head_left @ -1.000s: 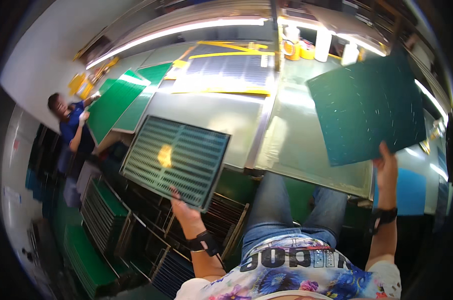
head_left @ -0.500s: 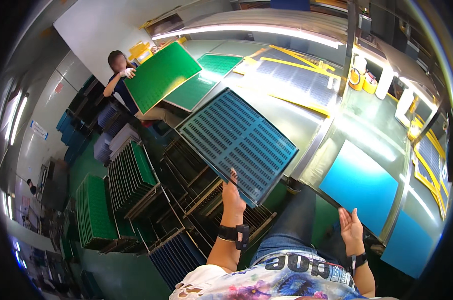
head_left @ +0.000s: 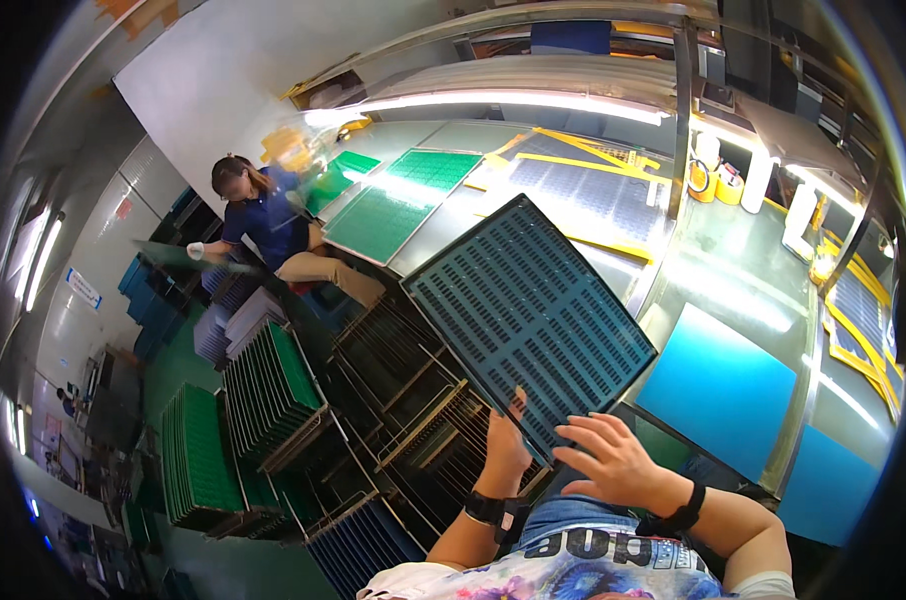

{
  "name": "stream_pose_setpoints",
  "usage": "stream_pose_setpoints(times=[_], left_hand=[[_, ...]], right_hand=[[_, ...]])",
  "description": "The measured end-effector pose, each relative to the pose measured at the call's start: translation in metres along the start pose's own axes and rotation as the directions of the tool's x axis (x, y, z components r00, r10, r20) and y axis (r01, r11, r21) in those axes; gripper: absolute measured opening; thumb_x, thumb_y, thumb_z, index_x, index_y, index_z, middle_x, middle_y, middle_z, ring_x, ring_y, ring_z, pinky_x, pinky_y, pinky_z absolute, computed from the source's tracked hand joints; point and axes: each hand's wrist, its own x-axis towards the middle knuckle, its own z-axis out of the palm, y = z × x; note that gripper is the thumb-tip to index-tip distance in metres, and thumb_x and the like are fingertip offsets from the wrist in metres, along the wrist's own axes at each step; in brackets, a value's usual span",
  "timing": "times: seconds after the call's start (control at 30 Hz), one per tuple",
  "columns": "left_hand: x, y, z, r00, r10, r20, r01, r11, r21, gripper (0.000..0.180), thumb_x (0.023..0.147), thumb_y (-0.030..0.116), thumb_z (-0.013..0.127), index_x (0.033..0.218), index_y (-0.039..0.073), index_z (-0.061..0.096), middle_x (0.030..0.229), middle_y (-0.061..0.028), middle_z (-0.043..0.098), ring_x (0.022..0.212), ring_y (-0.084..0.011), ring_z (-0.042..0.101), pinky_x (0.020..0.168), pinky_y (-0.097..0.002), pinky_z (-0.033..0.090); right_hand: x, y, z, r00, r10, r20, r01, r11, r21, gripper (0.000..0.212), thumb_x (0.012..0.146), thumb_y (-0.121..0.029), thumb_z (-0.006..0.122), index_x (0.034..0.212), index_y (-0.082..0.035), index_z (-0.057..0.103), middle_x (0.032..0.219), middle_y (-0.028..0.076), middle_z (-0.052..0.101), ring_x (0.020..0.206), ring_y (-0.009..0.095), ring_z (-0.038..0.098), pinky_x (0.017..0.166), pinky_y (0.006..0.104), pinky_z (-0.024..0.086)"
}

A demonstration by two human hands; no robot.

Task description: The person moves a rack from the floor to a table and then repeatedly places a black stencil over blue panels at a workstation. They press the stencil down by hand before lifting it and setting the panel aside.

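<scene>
A thin rectangular blue panel (head_left: 533, 310), printed with rows of small dark marks and edged in black, is held up tilted in front of me. My left hand (head_left: 508, 440) grips it at the near left edge, thumb showing on the face and the other fingers hidden behind. Over the near corner, my right hand (head_left: 613, 462) is open with fingers spread; whether the fingertips touch the panel I cannot tell. On the bench to the right lies a plain blue sheet (head_left: 718, 385), with another blue sheet (head_left: 833, 485) beyond it.
A co-worker (head_left: 273, 215) sits at the far left, holding a blurred panel. A green panel (head_left: 403, 205) lies on the bench (head_left: 733, 260). Slotted racks (head_left: 273, 380) of green and blue panels stand at left. Yellow-taped frames (head_left: 583, 185) and tape rolls (head_left: 728, 185) are at the back.
The panel has moved right and nearer with my left hand. My right hand has come from beside the plain sheet to the panel's near corner. The co-worker's panel has swung left and down.
</scene>
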Motion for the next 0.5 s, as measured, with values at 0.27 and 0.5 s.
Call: stream_pose_setpoints(times=[0.27, 0.5], left_hand=[[-0.009, -0.011, 0.004, 0.995, -0.036, 0.09, 0.038, 0.999, -0.024, 0.028, 0.092, 0.023, 0.051, 0.112, 0.003, 0.051, 0.103, -0.0085, 0.06, 0.089, -0.0169, 0.061, 0.074, -0.0291, 0.053], [-0.015, -0.008, 0.004, 0.995, -0.049, 0.091, 0.047, 0.999, 0.023, 0.034, 0.093, 0.023, 0.048, 0.121, 0.004, 0.046, 0.11, -0.0099, 0.058, 0.096, -0.0204, 0.059, 0.079, -0.0317, 0.052]], right_hand=[[-0.014, 0.009, 0.012, 0.987, 0.162, -0.003, -0.16, 0.973, -0.164, 0.072, 0.057, -0.024, 0.076, 0.124, -0.022, 0.052, 0.138, 0.011, 0.037, 0.132, 0.03, 0.028, 0.108, 0.0562, 0.014], [-0.021, 0.012, 0.016, 0.978, 0.202, -0.058, -0.208, 0.971, -0.122, 0.07, 0.06, -0.021, 0.075, 0.126, -0.022, 0.051, 0.14, 0.01, 0.035, 0.133, 0.031, 0.026, 0.108, 0.0571, 0.012]])
